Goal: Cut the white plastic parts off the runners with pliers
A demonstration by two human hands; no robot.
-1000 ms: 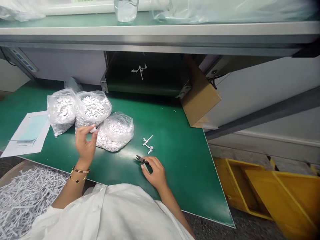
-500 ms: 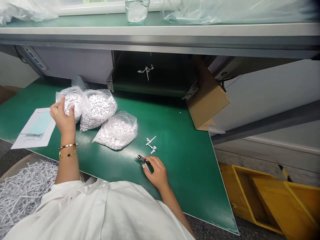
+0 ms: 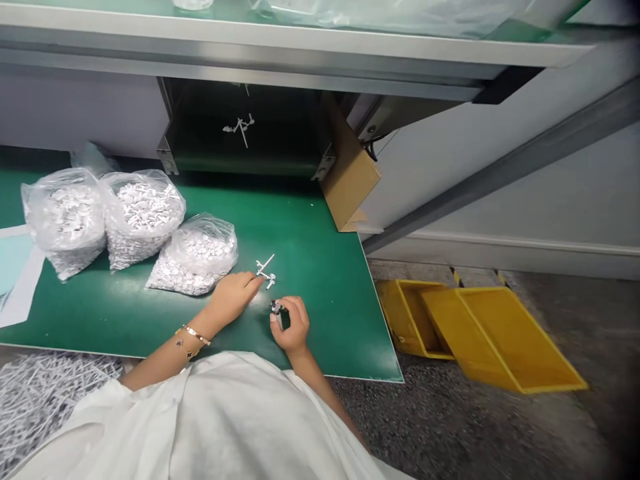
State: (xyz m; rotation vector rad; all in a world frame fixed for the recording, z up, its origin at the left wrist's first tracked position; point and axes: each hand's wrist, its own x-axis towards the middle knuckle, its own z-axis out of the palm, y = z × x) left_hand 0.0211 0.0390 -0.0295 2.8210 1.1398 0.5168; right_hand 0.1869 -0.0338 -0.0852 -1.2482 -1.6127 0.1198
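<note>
My left hand [image 3: 234, 297] reaches across to a small branched white plastic sprue [image 3: 267, 272] lying on the green table. Its fingers are closed together, with the tips at the near side of the sprue; the thumb is mostly hidden. Just to the right, my right hand [image 3: 293, 325] is wrapped round a pair of side cutters [image 3: 277, 311], whose jaws point up and away from me. Left of the hands stand clear plastic bags of small white parts: one nearest [image 3: 195, 257], one in the middle [image 3: 145, 213] and one at the far left [image 3: 70, 217].
Another white sprue [image 3: 241, 128] lies on a dark conveyor belt [image 3: 215, 150] under the metal shelf edge [image 3: 250, 37]. A cardboard piece [image 3: 353, 183] leans beside it. Yellow crates [image 3: 520, 333] stand on the floor at right; a heap of white sprues [image 3: 50, 400] lies lower left.
My left hand has moved from the far-left bag rightward to the sprue. My right hand still holds the side cutters, now turned more upright. The view has swung to the right.
</note>
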